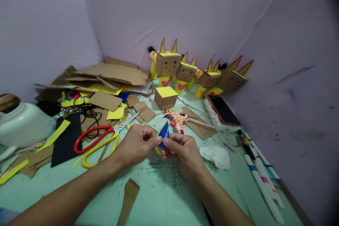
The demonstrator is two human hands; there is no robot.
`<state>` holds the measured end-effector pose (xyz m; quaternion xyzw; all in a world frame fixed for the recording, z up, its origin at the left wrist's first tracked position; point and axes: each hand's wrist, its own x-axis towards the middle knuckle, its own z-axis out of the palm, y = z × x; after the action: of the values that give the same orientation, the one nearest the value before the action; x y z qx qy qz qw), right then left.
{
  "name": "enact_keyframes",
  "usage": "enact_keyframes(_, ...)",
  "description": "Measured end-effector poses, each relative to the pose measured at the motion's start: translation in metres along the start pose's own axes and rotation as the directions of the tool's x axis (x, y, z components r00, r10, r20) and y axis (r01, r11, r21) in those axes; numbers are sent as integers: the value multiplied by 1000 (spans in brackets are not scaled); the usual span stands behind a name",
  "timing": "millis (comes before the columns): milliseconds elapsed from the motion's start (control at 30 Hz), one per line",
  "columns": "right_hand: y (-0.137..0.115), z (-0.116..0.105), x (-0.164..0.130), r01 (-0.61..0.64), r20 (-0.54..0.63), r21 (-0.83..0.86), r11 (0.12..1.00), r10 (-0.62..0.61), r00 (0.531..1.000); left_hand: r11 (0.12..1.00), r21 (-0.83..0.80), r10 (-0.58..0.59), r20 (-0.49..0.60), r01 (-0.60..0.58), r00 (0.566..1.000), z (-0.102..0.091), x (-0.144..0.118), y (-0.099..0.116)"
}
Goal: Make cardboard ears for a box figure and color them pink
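Observation:
Between my two hands is a small blue pointed piece of card (pixel 165 130) with white print on it. My left hand (pixel 140 142) pinches its left edge between thumb and finger. From the right, the thumb and fingers of my right hand (pixel 184 150) grip its lower part. Left of my hands lie scissors (pixel 116 131) with red and yellow handles and parted blades. Just beyond, a small cardboard box (pixel 165 99) with a yellow top stands on the table, near a crumpled flower-patterned wrapper (pixel 177 120).
Several cardboard figures with pointed horns (pixel 168 63) line the back wall. Stacked cardboard sheets (pixel 113 74) fill the back left, beside black cord (pixel 90 113) and a white pot (pixel 23 123). A phone (pixel 224 109), crumpled tissue (pixel 215 156) and white markers (pixel 265 183) lie at right.

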<state>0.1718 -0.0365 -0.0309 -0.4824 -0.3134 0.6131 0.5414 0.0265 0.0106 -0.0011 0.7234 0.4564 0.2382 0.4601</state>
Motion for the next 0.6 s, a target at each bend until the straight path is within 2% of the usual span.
enact_keyframes(67,-2,-1,1,-7,-13,26,1000,7,1000,997,-70,-25,41,28,999,-2,1,-1)
enact_keyframes(167,-4,-2,3,-25,-48,76,997,29,998,949,-285,-108,113,137,988,-9,6,-3)
enact_keyframes(267,-4,-2,4,-22,-62,84,996,28,998,886,-418,-167,117,201,979,-14,9,-5)
enact_keyframes(433,-1,-2,2,1,-53,80,997,3,999,892,-377,-190,189,250,963,-12,6,-3)
enact_keyframes(600,1,-1,1,-24,-17,22,999,25,1000,952,-242,-144,191,189,971,-5,2,2)
